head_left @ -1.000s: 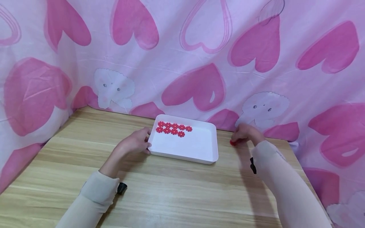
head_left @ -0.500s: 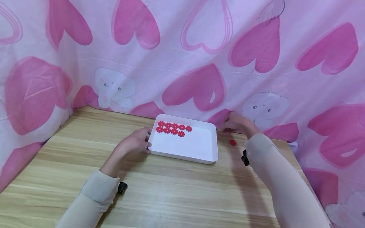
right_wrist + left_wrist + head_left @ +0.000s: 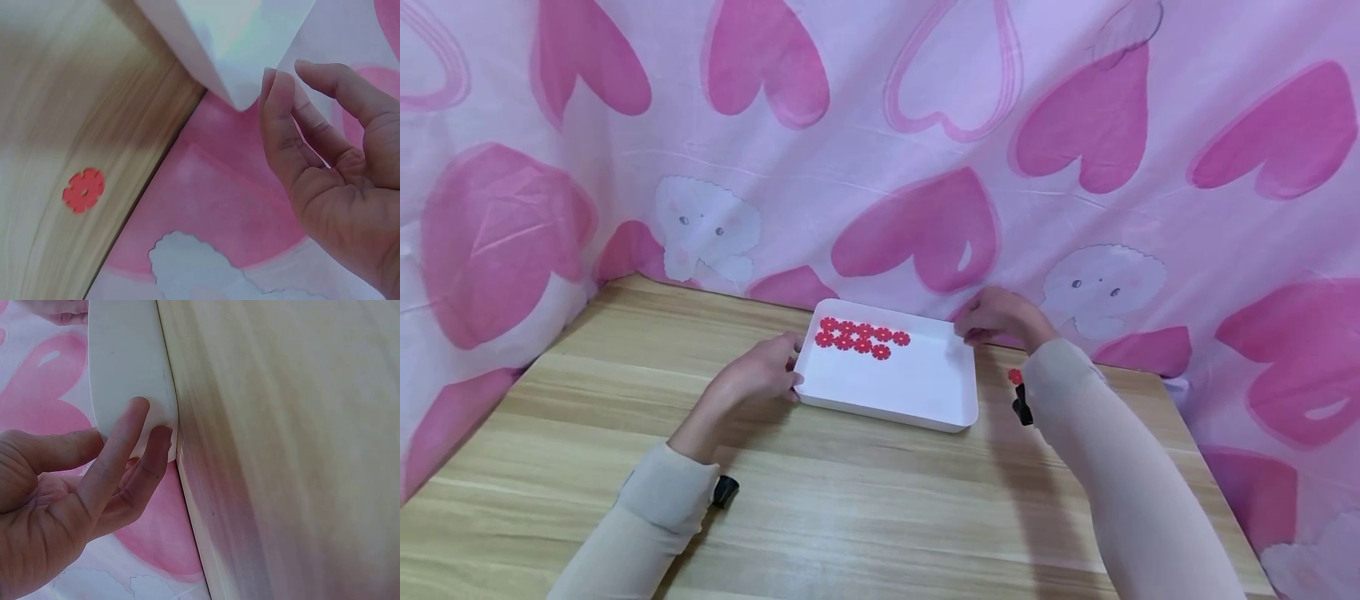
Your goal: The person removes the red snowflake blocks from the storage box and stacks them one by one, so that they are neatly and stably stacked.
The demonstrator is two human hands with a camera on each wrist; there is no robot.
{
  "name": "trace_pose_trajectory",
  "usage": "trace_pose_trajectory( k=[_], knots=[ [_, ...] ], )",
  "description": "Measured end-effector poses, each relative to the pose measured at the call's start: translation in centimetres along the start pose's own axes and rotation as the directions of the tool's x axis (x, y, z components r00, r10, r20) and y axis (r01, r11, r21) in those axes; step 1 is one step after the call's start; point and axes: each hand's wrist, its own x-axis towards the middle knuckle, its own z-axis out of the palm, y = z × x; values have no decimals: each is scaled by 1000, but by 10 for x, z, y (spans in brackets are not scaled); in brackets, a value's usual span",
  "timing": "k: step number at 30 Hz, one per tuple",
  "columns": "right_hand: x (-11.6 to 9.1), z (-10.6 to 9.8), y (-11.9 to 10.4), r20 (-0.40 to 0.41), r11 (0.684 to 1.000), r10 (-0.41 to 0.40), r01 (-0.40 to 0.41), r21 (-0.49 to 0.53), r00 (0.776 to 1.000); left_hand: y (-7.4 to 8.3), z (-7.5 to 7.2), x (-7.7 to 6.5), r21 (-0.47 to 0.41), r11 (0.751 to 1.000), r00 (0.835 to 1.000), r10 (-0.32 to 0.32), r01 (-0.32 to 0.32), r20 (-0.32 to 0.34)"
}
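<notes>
A shallow white tray (image 3: 917, 383) lies on the wooden table near its back edge. Red notched flower-shaped pieces (image 3: 865, 346) fill two rows in its upper left part. My left hand (image 3: 765, 369) holds the tray's left end; in the left wrist view, fingertips (image 3: 140, 407) press the outer wall and another digit reaches the rim. Beside the far right corner, my right hand (image 3: 996, 315) has its thumb apart from its bent fingers, with nothing between them. Whether it touches the rim is unclear. One loose red flower piece (image 3: 84, 190) lies on the table right of the tray.
A pink and white curtain (image 3: 910, 225) with hearts hangs close behind the table (image 3: 820, 517) and along both its sides. Black camera mounts (image 3: 724, 492) stick out at the sleeve cuffs. The right forearm partly covers the loose piece in the head view.
My right hand has left the loose red piece on the table and moved left to the tray's far right corner. The left hand stays at the tray's left end.
</notes>
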Motion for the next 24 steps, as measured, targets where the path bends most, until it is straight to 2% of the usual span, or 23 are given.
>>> trace_pose_trajectory(
  k=[5, 12, 18, 24],
  knots=[
    [3, 6, -10, 23, 1000, -13, 13, -4, 1000, 2, 1, 0, 4, 1000, 1000, -9, 9, 2],
    [10, 21, -30, 10, 1000, -15, 15, -5, 1000, 1, 1, -4, -19, 999, 999, 48, -48, -2],
    [22, 35, -45, 61, 996, -46, 51, -70, 997, 4, 3, -6, -16, 999, 999, 33, -33, -8],
    [35, 52, -59, 93, 995, -26, 35, -93, 995, 2, 2, -5, -15, 1000, 1000, 18, -18, -1]
  ],
)
